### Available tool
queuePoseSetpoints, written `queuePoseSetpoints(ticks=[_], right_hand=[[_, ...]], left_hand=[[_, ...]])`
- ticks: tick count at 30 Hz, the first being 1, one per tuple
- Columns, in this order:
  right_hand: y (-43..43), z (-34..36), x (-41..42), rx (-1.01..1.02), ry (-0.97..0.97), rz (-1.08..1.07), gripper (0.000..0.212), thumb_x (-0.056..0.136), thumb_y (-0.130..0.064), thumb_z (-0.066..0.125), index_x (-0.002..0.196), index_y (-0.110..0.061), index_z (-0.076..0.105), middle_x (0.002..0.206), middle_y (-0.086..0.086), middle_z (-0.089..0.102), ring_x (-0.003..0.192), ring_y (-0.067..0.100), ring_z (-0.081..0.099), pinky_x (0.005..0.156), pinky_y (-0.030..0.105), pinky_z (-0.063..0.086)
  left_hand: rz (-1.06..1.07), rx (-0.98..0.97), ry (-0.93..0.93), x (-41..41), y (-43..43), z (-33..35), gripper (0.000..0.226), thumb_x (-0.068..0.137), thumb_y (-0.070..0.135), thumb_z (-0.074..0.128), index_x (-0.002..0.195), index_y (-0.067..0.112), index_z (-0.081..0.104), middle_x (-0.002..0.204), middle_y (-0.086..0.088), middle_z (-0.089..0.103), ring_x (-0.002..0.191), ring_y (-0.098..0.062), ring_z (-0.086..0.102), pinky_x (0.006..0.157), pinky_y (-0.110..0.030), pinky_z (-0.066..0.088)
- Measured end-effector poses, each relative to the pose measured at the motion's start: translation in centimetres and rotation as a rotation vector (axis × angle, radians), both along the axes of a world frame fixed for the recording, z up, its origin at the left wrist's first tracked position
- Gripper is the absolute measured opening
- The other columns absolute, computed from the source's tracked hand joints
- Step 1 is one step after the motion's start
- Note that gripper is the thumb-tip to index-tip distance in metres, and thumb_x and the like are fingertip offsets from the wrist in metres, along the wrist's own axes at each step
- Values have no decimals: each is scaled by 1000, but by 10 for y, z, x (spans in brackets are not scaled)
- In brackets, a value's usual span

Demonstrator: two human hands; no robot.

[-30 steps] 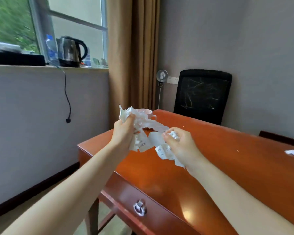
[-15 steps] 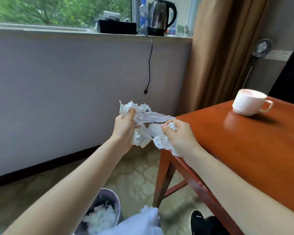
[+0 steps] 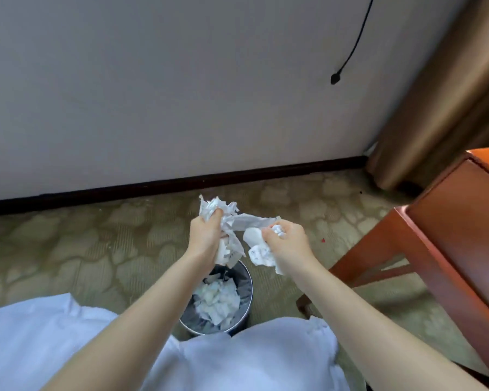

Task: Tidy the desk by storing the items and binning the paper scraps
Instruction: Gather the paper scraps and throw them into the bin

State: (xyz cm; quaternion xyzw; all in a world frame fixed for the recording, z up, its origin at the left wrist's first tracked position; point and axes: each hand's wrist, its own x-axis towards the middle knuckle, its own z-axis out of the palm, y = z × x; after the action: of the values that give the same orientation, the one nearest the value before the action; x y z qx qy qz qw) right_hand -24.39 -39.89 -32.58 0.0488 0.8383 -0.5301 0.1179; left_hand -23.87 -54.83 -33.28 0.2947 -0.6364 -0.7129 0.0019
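Note:
A crumpled bunch of white paper scraps (image 3: 239, 221) stretches between both my hands. My left hand (image 3: 205, 238) grips the left clump, with torn strips sticking out above and below the fist. My right hand (image 3: 287, 244) grips the right clump, and more scraps hang under it. Both hands hover just above and beyond a small round metal bin (image 3: 244, 280) on the floor. The bin has a dark liner and holds a heap of white scraps (image 3: 218, 300).
The orange-brown wooden desk (image 3: 469, 227) and its leg stand at the right. A patterned carpet (image 3: 68, 244) covers the floor below a grey wall with a dark skirting board. A brown curtain (image 3: 446, 103) hangs at the upper right, a black cable (image 3: 353, 49) dangles beside it.
My view has swung down and left from the desk top to the floor. Both hands, still gripping the scraps, have come from over the desk corner to over the bin.

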Motion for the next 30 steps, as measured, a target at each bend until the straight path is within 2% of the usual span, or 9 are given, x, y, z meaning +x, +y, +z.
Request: queuePoseSetpoints(ticks=[3, 5, 9, 13, 17, 20, 24, 27, 30], right_hand=[[-13, -38, -5, 58, -88, 54, 28, 91, -17, 50, 64, -19, 42, 58, -4, 37, 47, 10, 31, 40, 18, 25], [-21, -62, -7, 68, -146, 76, 31, 91, -17, 51, 63, -25, 40, 56, -4, 38, 45, 10, 31, 40, 17, 25], [-34, -106, -13, 77, -244, 93, 32, 90, -15, 51, 60, -22, 44, 55, -3, 40, 48, 13, 32, 47, 24, 27], [-47, -146, -18, 112, -334, 80, 19, 88, -13, 53, 70, -9, 50, 60, 2, 43, 56, 17, 37, 53, 26, 29], [-57, -182, -19, 139, -425, 64, 16, 88, -13, 52, 72, -10, 49, 64, 7, 43, 62, 18, 37, 58, 28, 29], [-63, -199, -19, 158, -488, 74, 19, 88, -15, 52, 70, -11, 49, 64, 4, 44, 60, 19, 38, 57, 27, 29], [-70, -212, -23, 159, -526, 101, 36, 89, -15, 53, 58, -17, 36, 57, -2, 37, 52, 15, 32, 50, 27, 24], [-75, -217, -25, 132, -623, 125, 23, 92, -23, 50, 72, -16, 45, 66, 0, 45, 59, 15, 42, 55, 27, 34], [-75, -213, -21, -23, -819, 72, 18, 96, -31, 44, 107, -20, 53, 103, 2, 53, 96, 19, 54, 81, 34, 52]], left_hand=[[13, 11, -139, -3, -11, -43, 22, 94, 30, 48, 80, 13, 49, 61, -1, 44, 48, -15, 44, 44, -23, 37], [9, 42, -206, -4, -18, -71, 22, 93, 33, 49, 85, 12, 53, 71, -6, 50, 59, -20, 49, 54, -28, 39], [70, 91, -338, -7, -32, -117, 46, 89, 40, 53, 120, 6, 51, 102, -20, 60, 90, -32, 61, 73, -37, 46], [136, 98, -404, -11, -47, -153, 48, 90, 43, 51, 122, 6, 47, 96, -16, 59, 80, -28, 60, 61, -30, 42], [139, 45, -472, -6, -49, -181, 24, 96, 33, 45, 84, 13, 48, 70, -6, 50, 59, -18, 48, 52, -28, 35], [142, -5, -525, -3, -51, -198, 17, 98, 28, 44, 98, 12, 43, 59, -1, 38, 51, -14, 36, 47, -27, 28], [107, 0, -569, -1, -52, -212, 15, 97, 19, 45, 106, 9, 53, 71, -2, 52, 60, -15, 47, 52, -26, 35], [51, 41, -590, -1, -51, -215, 22, 96, 16, 44, 117, 14, 48, 90, -3, 56, 76, -19, 54, 63, -28, 42], [-11, 38, -648, 1, -52, -221, 36, 95, 17, 42, 131, 11, 41, 117, -7, 50, 104, -26, 49, 84, -33, 36]])
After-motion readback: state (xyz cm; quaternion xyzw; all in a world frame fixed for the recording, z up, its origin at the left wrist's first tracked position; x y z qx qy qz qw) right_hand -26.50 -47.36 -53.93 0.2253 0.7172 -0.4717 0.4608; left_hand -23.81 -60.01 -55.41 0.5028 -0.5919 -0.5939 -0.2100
